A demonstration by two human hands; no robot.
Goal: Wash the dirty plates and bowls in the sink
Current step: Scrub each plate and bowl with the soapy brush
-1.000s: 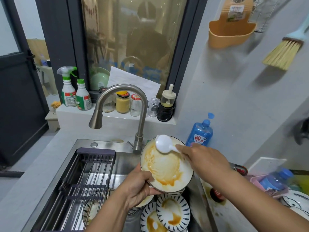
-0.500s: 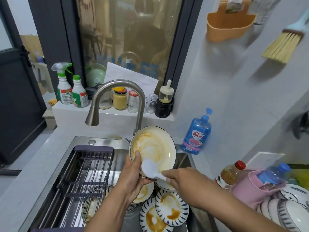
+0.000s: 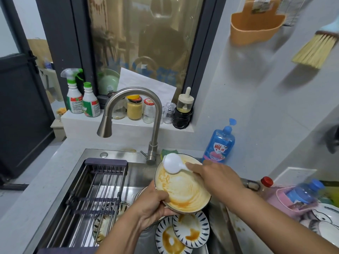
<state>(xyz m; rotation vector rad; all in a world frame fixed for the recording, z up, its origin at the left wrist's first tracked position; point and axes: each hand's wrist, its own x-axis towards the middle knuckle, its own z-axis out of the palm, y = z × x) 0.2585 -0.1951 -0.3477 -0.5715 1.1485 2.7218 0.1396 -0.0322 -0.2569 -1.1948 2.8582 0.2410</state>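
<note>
Over the steel sink (image 3: 117,154), my left hand (image 3: 153,208) grips the near rim of a white plate (image 3: 185,191) smeared with orange sauce, held tilted toward me. My right hand (image 3: 214,177) holds a white plastic spoon (image 3: 173,163) by its handle, its bowl resting on the plate's upper left part. Below in the basin lie two blue-striped dirty bowls (image 3: 190,230) with sauce, and more dirty dishes sit partly hidden under the rack and under the held plate.
A dark drying rack (image 3: 91,197) spans the sink's left half. The curved faucet (image 3: 132,99) rises behind the plate. A blue detergent bottle (image 3: 219,143) stands at the back right. Bottles, a pink holder and patterned dishes (image 3: 324,220) crowd the right counter. Jars and spray bottles line the sill.
The spoon went from the plate's top down to its lower edge, then back up to the upper left. The plate dropped flatter and sauce on it is more smeared.
</note>
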